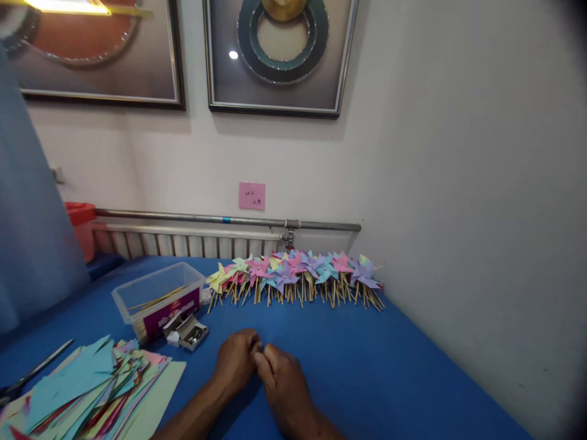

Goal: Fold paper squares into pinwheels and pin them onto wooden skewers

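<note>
Both my hands rest on the blue table [367,360], fingertips meeting in front of me. My left hand [236,360] is curled, its fingers pinched toward my right hand [282,382], whose fingers are also closed. Whatever sits between the fingertips is too small to make out. A small open box of metal pins [189,333] lies just left of my left hand. A row of pastel paper pinwheels on wooden sticks [298,278] lies along the far edge of the table.
A clear plastic tub with wooden sticks [158,299] stands at the left. A stack of coloured paper sheets [92,391] fills the near left corner, with scissors [32,373] beside it. A radiator and pipe [220,220] run behind; a white wall [481,244] closes the right.
</note>
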A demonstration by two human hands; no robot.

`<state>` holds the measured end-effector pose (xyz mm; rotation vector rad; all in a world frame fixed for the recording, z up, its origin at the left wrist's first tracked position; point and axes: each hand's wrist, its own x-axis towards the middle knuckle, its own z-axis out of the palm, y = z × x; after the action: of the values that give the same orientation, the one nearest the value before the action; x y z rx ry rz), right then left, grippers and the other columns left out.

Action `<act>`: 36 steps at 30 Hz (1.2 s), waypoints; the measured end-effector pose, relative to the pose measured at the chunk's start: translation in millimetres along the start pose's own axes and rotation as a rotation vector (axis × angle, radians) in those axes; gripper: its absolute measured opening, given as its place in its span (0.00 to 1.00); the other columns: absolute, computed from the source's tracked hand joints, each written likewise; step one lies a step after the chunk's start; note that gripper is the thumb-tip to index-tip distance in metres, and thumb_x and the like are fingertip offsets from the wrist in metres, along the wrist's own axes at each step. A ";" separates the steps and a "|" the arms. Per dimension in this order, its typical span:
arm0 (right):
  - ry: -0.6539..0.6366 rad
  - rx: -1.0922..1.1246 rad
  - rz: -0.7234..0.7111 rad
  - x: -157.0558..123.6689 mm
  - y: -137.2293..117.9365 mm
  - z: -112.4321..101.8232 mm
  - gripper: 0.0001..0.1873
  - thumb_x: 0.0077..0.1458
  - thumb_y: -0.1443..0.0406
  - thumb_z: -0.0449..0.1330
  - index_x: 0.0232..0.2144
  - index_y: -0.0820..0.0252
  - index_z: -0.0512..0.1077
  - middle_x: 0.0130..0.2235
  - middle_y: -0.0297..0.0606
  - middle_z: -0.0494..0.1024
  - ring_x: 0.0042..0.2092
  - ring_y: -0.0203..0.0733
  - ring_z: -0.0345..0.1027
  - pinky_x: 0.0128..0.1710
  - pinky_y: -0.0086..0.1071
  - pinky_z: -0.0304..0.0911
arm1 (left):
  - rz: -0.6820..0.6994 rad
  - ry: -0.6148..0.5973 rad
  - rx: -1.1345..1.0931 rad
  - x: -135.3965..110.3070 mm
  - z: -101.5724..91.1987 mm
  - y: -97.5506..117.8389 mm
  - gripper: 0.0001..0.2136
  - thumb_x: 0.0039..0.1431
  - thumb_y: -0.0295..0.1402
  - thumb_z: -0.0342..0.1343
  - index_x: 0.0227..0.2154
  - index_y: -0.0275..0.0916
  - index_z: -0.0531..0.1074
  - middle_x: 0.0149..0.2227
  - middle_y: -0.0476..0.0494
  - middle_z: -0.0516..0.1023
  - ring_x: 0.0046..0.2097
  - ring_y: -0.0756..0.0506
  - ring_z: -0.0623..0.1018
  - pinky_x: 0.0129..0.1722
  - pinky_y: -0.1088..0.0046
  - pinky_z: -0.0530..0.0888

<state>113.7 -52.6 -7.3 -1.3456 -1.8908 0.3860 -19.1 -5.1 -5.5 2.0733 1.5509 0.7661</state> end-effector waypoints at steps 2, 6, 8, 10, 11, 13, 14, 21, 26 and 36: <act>-0.014 0.031 0.032 -1.2 9.3 0.0 0.20 0.67 0.57 0.46 0.24 0.55 0.65 0.25 0.32 0.73 0.27 0.37 0.63 0.29 0.30 0.51 | -0.022 0.013 0.030 1.1 0.1 0.3 0.09 0.59 0.29 0.49 0.29 0.38 0.74 0.32 0.45 0.79 0.35 0.47 0.74 0.34 0.73 0.60; -0.019 0.114 0.041 1.5 15.9 1.6 0.21 0.67 0.55 0.46 0.23 0.55 0.62 0.23 0.30 0.70 0.27 0.36 0.60 0.28 0.29 0.49 | 0.004 -0.009 0.066 1.0 1.9 -0.5 0.08 0.58 0.28 0.50 0.30 0.38 0.76 0.34 0.45 0.80 0.37 0.47 0.75 0.35 0.73 0.61; -0.024 0.168 0.043 4.3 16.6 4.2 0.21 0.67 0.54 0.45 0.23 0.55 0.60 0.23 0.29 0.68 0.26 0.35 0.59 0.28 0.30 0.49 | 0.018 -0.014 0.066 0.5 2.2 -1.6 0.08 0.57 0.27 0.51 0.31 0.39 0.76 0.35 0.45 0.80 0.38 0.47 0.76 0.36 0.74 0.62; -0.020 0.219 0.067 7.2 18.6 6.6 0.22 0.67 0.53 0.45 0.23 0.55 0.59 0.23 0.29 0.66 0.26 0.36 0.57 0.28 0.30 0.49 | 0.022 -0.009 0.074 0.3 2.4 -2.8 0.08 0.58 0.28 0.51 0.31 0.39 0.76 0.35 0.45 0.80 0.38 0.48 0.76 0.36 0.74 0.62; -0.014 0.239 0.082 8.6 20.2 7.5 0.22 0.67 0.52 0.45 0.23 0.55 0.59 0.23 0.29 0.66 0.26 0.36 0.57 0.28 0.30 0.49 | 0.024 -0.003 0.082 0.5 2.6 -3.3 0.08 0.59 0.29 0.50 0.30 0.38 0.75 0.34 0.45 0.80 0.37 0.48 0.75 0.36 0.74 0.62; -0.001 0.262 0.109 10.9 24.2 8.5 0.22 0.66 0.52 0.45 0.23 0.55 0.59 0.23 0.29 0.65 0.27 0.36 0.57 0.28 0.31 0.49 | 0.031 0.008 0.099 1.3 3.4 -4.3 0.10 0.61 0.30 0.50 0.28 0.38 0.74 0.32 0.45 0.79 0.35 0.48 0.74 0.34 0.73 0.61; 0.005 0.268 0.119 11.9 26.0 8.7 0.22 0.66 0.52 0.45 0.24 0.55 0.59 0.23 0.29 0.66 0.27 0.36 0.57 0.28 0.31 0.49 | 0.035 0.012 0.108 1.8 3.9 -4.8 0.10 0.62 0.31 0.50 0.27 0.38 0.73 0.31 0.45 0.78 0.34 0.48 0.74 0.34 0.73 0.61; 0.001 0.291 0.148 14.8 27.1 7.5 0.21 0.66 0.52 0.45 0.24 0.54 0.59 0.23 0.29 0.64 0.27 0.38 0.57 0.29 0.32 0.50 | 0.049 0.010 0.136 3.5 3.8 -5.8 0.10 0.62 0.30 0.49 0.28 0.37 0.72 0.32 0.44 0.78 0.35 0.47 0.74 0.35 0.73 0.62; -0.039 0.254 0.170 14.6 26.0 6.5 0.19 0.64 0.54 0.47 0.23 0.54 0.58 0.22 0.28 0.64 0.27 0.38 0.58 0.29 0.31 0.50 | 0.043 -0.002 0.138 2.1 1.1 -2.8 0.09 0.60 0.29 0.49 0.30 0.37 0.74 0.34 0.43 0.80 0.37 0.47 0.76 0.36 0.73 0.63; -0.114 0.253 0.181 17.6 31.9 11.4 0.06 0.59 0.64 0.50 0.31 0.55 0.65 0.27 0.29 0.72 0.29 0.38 0.63 0.30 0.30 0.53 | 0.031 -0.035 0.133 0.6 -2.7 2.2 0.10 0.58 0.27 0.49 0.32 0.38 0.77 0.37 0.44 0.81 0.39 0.47 0.77 0.37 0.74 0.64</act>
<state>124.1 -22.1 -27.7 -1.3489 -1.7462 0.7821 -19.2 -5.1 -2.0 2.1983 1.5924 0.6498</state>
